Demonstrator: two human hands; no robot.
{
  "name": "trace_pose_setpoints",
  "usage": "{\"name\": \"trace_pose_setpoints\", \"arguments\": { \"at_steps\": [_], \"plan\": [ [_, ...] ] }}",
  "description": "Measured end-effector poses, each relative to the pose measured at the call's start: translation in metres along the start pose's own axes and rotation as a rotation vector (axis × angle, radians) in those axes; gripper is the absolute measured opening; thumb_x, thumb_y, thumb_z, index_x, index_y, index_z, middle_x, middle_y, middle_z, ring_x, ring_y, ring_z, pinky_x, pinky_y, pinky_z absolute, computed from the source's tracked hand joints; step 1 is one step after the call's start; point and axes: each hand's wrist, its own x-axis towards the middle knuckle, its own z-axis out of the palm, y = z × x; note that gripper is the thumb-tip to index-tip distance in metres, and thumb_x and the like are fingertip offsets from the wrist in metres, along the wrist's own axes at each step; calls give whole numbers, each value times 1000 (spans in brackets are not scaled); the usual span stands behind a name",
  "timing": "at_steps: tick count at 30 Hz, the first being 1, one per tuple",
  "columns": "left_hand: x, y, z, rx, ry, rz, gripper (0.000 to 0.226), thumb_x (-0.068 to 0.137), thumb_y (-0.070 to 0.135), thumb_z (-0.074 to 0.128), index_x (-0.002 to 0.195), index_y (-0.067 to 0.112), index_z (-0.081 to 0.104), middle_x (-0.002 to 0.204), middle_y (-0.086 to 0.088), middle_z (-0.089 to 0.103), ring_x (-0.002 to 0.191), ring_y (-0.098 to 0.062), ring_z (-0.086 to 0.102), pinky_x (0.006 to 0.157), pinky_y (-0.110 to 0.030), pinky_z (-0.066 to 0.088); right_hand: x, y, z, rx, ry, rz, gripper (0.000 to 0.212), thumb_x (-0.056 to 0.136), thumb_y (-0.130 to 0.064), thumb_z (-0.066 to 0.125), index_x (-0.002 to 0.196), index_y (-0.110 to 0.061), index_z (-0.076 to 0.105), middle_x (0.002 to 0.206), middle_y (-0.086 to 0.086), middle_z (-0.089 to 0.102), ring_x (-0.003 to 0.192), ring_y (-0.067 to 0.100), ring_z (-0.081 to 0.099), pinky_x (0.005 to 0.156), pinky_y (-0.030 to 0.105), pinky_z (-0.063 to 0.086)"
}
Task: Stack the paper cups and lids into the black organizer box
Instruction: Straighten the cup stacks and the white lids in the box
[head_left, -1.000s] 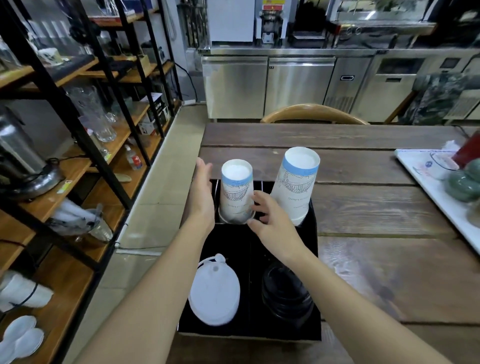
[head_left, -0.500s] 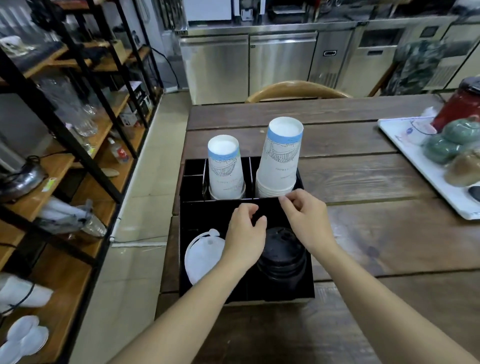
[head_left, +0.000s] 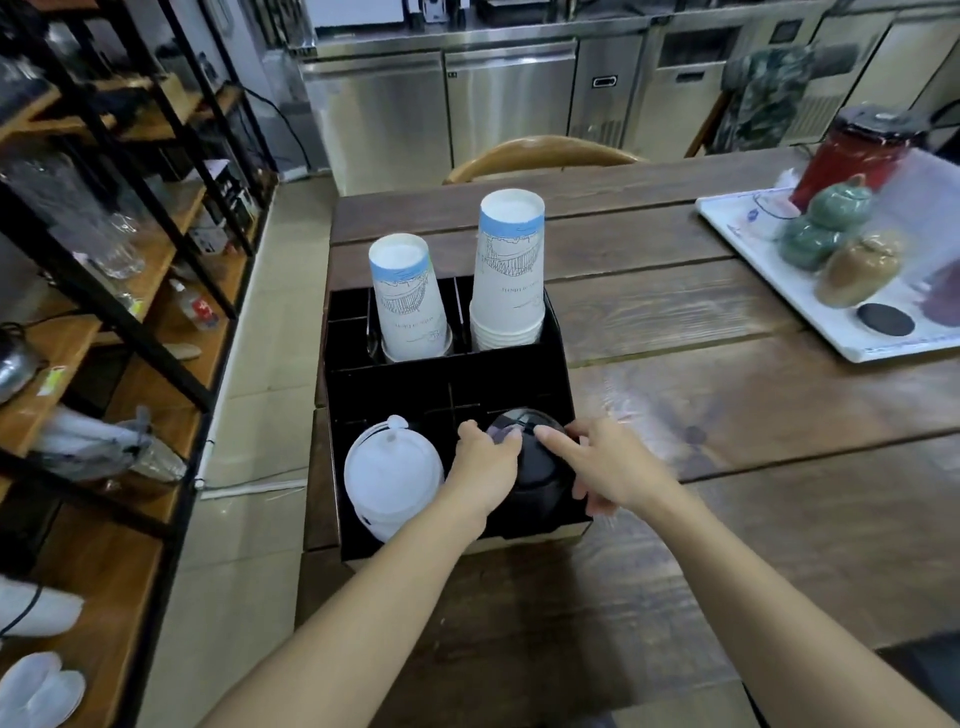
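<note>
Both hands, left (head_left: 480, 467) and right (head_left: 613, 470), are now gripping the black lid stack (head_left: 530, 473) from either side, having left the organizer's (head_left: 447, 382) divider. Cup stacks (head_left: 506, 270) are standing unchanged behind.

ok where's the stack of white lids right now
The white lids sit in the organizer's near-left compartment, beside the black lids and in front of the shorter cup stack.

A dark plank tabletop (head_left: 675, 322) fills the centre. At twelve o'clock, stainless steel cabinets (head_left: 441, 104) line the far wall behind a curved wooden chair back (head_left: 540, 153). At nine o'clock, black-framed wooden shelves (head_left: 119, 218) stand on pale floor tiles (head_left: 270, 322).
</note>
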Motion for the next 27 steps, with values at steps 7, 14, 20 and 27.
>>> {"name": "trace_pose_setpoints", "arguments": {
  "at_steps": [7,14,20,27],
  "plan": [
    [-4,-14,6,-154,-73,3,51,95,32,47,141,19,31,136,-3,48,122,-22,48,104,-38,41,-6,8,2,139,-56,3,35,90,-42,51,111,-16,59,71,8,59,52,20,61,44,32,53],
    [-5,-12,15,-233,-20,81,47,94,34,50,137,20,39,129,2,51,112,-13,49,95,-27,40,-4,5,8,82,41,-17,36,95,-31,45,129,-19,47,83,14,62,59,32,68,47,41,58],
    [9,-6,17,-313,18,-2,37,95,36,47,125,14,49,120,-5,59,107,-21,57,92,-34,46,3,4,5,89,14,-17,39,94,-36,43,131,-23,46,63,17,63,44,26,61,38,31,52],
    [6,-19,20,-210,50,111,42,97,37,42,133,16,45,125,-3,56,111,-19,55,92,-31,44,8,12,7,26,31,-97,44,92,-37,47,134,-22,47,78,4,65,47,11,62,49,29,54]
  ]
}}
